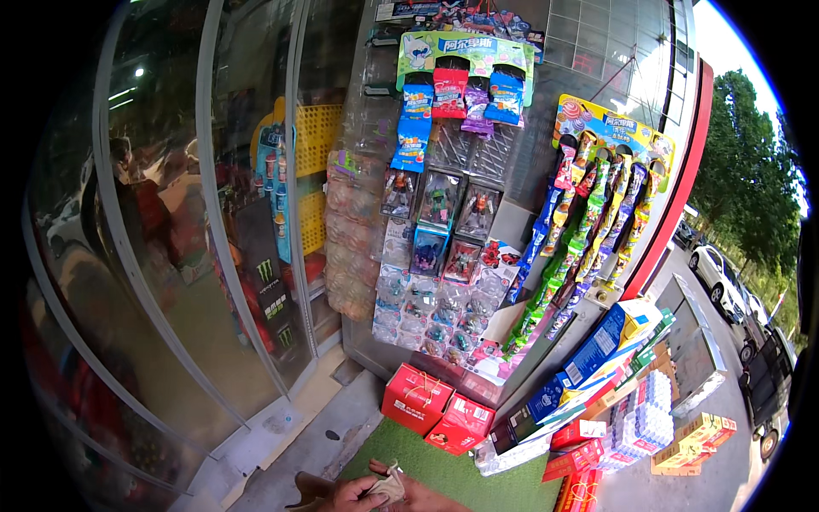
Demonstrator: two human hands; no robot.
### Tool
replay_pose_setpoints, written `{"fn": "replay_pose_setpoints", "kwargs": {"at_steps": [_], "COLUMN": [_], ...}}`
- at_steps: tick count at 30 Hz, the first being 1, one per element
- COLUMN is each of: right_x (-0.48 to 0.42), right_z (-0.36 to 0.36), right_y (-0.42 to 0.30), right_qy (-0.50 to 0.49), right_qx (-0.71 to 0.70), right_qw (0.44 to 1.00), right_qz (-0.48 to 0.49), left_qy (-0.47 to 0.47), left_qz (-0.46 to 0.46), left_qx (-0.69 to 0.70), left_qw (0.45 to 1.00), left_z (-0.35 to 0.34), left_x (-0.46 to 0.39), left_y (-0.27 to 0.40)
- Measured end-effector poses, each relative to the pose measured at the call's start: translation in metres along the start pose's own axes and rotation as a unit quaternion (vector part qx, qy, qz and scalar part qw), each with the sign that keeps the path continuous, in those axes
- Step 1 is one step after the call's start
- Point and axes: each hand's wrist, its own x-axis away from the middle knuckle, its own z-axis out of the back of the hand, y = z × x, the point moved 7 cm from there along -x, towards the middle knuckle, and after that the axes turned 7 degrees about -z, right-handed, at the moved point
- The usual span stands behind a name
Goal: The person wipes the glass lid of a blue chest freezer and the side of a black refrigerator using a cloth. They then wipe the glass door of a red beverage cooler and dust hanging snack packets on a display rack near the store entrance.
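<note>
At the bottom edge of the view, my left hand (358,493) has its thumb and fingers closed on a crumpled beige piece of cloth or paper (390,486). My right hand (416,494) lies against the other side of the crumpled piece; its grip is partly hidden. Both hands are above the green mat (441,464). Ahead of me, a hanging candy display card (470,48) holds blue, red and purple packets, with boxed toy figures (441,198) and a sheet of clear toy blisters (441,313) below it.
Glass doors (173,224) stand on the left. Two red cartons (419,400) sit at the mat's far edge. To the right are strips of wrapped sweets (582,237), a blue carton (595,352), stacked wrapped packs (640,422) and yellow boxes (694,441). Farther off, a white car (720,275) is parked.
</note>
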Motion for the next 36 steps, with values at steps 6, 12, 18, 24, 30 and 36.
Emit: {"fn": "replay_pose_setpoints", "kwargs": {"at_steps": [6,12,18,24,30,36], "right_x": [-0.014,-0.035,-0.109,-0.213,-0.236,-0.234], "right_z": [0.014,0.188,0.347,0.469,0.506,0.513], "right_y": [0.054,-0.063,-0.182,-0.247,-0.241,-0.259], "right_qy": [-0.002,0.419,0.654,0.748,0.771,0.774], "right_qx": [-0.190,0.140,0.271,0.214,0.180,0.229], "right_qw": [0.972,0.882,0.702,0.611,0.584,0.567], "right_qz": [-0.136,-0.162,-0.077,-0.147,-0.180,-0.167], "left_qy": [0.080,0.123,0.145,0.124,0.127,0.144], "left_qz": [-0.086,-0.260,-0.450,-0.464,-0.455,-0.474], "left_qx": [0.059,-0.188,-0.392,-0.591,-0.595,-0.591], "left_qw": [0.991,0.939,0.789,0.648,0.651,0.637], "left_z": [0.044,0.124,0.195,0.207,0.207,0.206], "left_x": [-0.101,-0.217,-0.364,-0.505,-0.566,-0.579], "left_y": [0.027,0.077,0.205,0.281,0.271,0.270]}}
